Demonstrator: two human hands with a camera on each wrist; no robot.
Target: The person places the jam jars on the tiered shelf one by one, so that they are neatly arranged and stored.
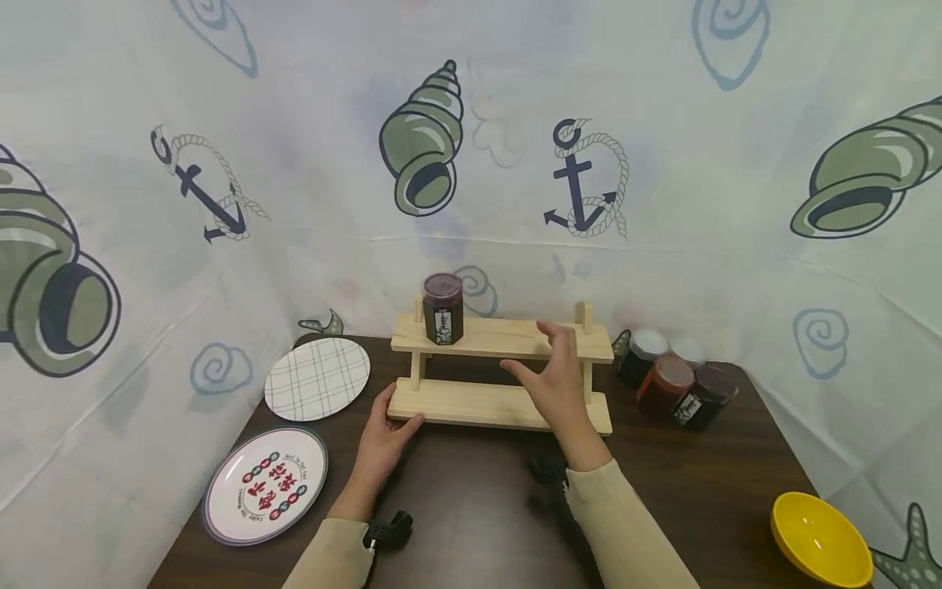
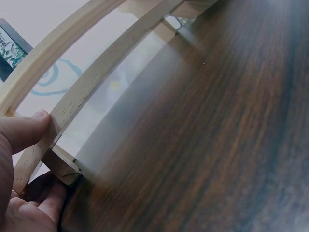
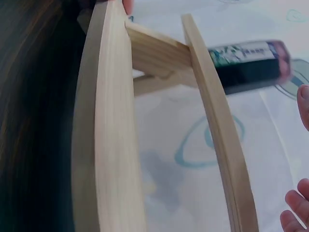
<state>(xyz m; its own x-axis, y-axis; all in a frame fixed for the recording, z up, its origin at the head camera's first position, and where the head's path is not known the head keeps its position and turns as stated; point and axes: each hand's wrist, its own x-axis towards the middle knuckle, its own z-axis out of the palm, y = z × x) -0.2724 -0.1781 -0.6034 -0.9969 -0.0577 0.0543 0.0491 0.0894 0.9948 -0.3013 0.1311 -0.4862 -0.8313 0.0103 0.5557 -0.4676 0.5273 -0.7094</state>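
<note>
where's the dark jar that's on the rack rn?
In the head view the dark jar stands upright on the left end of the wooden rack's upper shelf, up and left of the right hand.

Pale bare wood on dark wood-grain, with glossy plates, jars and bowl around it.

The two-tier shelf (image 1: 500, 372) was unfinished light wood, matt and smooth, its grain faint. The table (image 1: 478, 491) under it showed dark brown wood grain with a soft sheen. The jar (image 1: 443, 308) on the far left of the upper board looked like shiny glass or plastic with a printed paper label. The near-right yellow bowl (image 1: 820, 540) was smooth and glossy. The backdrop (image 1: 662, 123) was printed sheeting, creased.
</note>
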